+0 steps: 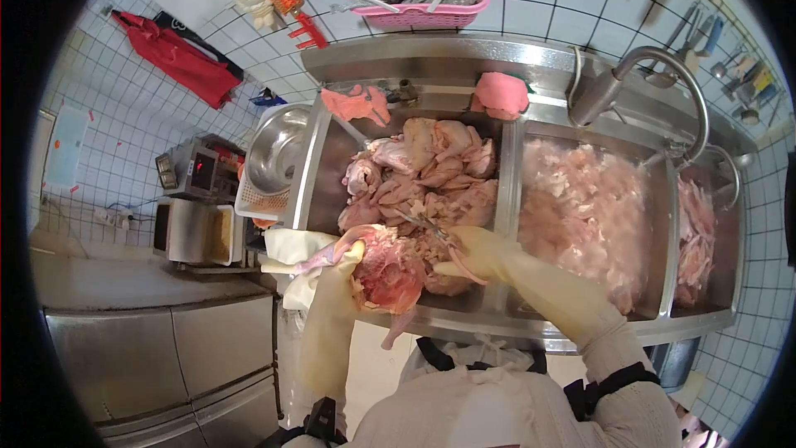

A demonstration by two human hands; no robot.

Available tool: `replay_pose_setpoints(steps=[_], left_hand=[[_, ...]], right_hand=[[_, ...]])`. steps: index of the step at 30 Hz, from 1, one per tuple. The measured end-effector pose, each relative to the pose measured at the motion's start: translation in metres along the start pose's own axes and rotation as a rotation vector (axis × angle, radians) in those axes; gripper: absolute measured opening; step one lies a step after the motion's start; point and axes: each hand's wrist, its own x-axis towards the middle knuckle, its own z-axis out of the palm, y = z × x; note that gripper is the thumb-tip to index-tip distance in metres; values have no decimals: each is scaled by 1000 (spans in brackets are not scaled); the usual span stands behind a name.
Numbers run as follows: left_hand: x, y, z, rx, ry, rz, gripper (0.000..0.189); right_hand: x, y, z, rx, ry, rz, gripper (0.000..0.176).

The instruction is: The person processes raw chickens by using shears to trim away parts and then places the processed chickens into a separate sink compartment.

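My left hand, in a pale yellow rubber glove, is closed on an opened raw chicken carcass at the sink's front edge. Its red inside faces up, one leg points left and another hangs down over the rim. Beside it my right hand, gloved the same way, is closed around a pair of scissors, blades pointing left over the meat. A pinkish strip shows below the right fingers. Behind both hands, several whole raw chickens are heaped in the left sink basin.
Cut meat in water fills the middle basin, and more meat lies in the right one. A curved faucet rises behind them. Pink cloths lie on the back ledge. At left stands a steel bowl; a pink basket hangs above.
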Motion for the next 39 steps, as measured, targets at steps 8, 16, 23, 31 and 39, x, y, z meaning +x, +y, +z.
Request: replay_pose_setpoints(steps=[8, 16, 23, 31, 39], left_hand=[[7, 7, -18, 151, 113, -193, 33], [-9, 21, 18, 99, -271, -86, 31], [0, -13, -17, 149, 136, -160, 39], [-18, 18, 29, 154, 10, 72, 51], [-8, 7, -15, 216, 263, -156, 47]], right_hand=[[-18, -3, -33, -395, 186, -418, 77], [-30, -21, -39, -687, 178, -515, 75], [-23, -1, 8, -523, 356, -239, 59], [-7, -17, 37, 1063, -47, 304, 38], [-37, -24, -21, -55, 0, -75, 77]])
